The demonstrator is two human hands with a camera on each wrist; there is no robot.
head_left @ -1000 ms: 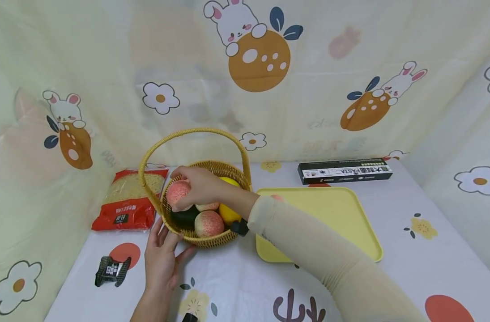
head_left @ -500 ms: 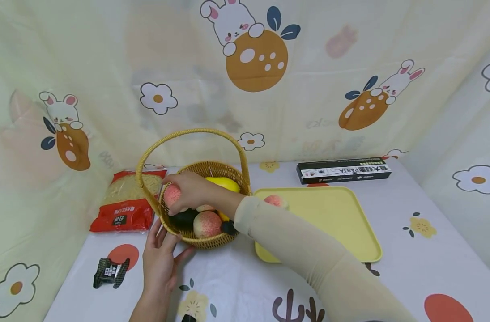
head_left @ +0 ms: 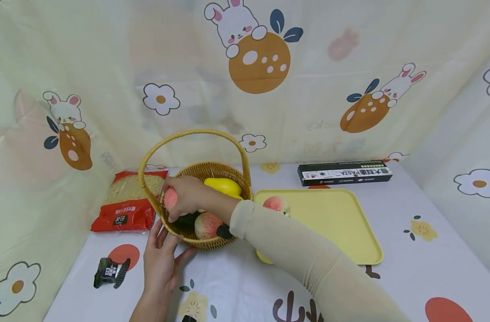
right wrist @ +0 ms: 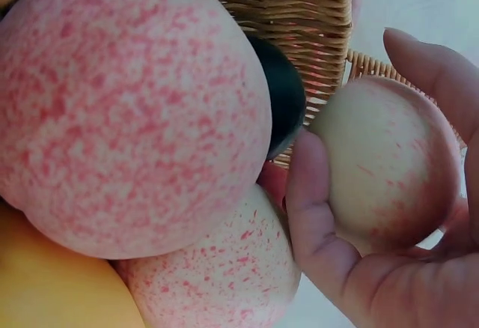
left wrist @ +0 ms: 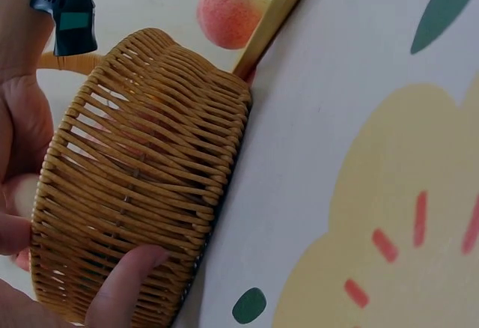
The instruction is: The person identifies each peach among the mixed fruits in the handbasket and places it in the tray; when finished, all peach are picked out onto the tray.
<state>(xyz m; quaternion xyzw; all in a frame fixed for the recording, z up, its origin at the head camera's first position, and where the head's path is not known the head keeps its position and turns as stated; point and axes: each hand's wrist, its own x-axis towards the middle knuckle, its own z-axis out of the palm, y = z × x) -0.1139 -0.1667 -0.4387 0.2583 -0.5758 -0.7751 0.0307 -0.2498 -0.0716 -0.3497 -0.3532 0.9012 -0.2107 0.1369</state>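
Inside the wicker basket point(head_left: 218, 243), my right hand point(head_left: 190, 194) grips a pink peach point(head_left: 170, 199) near the left rim. The right wrist view shows thumb and fingers around this peach point(right wrist: 389, 163). At the basket's front left, my left hand point(head_left: 160, 268) holds the outer wall, its thumb lying along the weave point(left wrist: 135, 186) in the left wrist view. Other peaches point(head_left: 207, 225), a yellow fruit point(head_left: 223, 186) and a dark green item point(right wrist: 283, 99) also lie in the basket. The right forearm hides part of the contents.
A yellow tray point(head_left: 333, 228) stands right of the basket with a peach point(head_left: 277, 204) on it. Behind it lies a black pasta box point(head_left: 345, 173). A red bag point(head_left: 125, 205) sits left of the basket, with a small black packet point(head_left: 111, 273) nearer the front.
My right hand, holding the peach, has moved slightly left and down inside the basket. More of the peach on the tray shows as the forearm shifts. My left hand stays at the basket.
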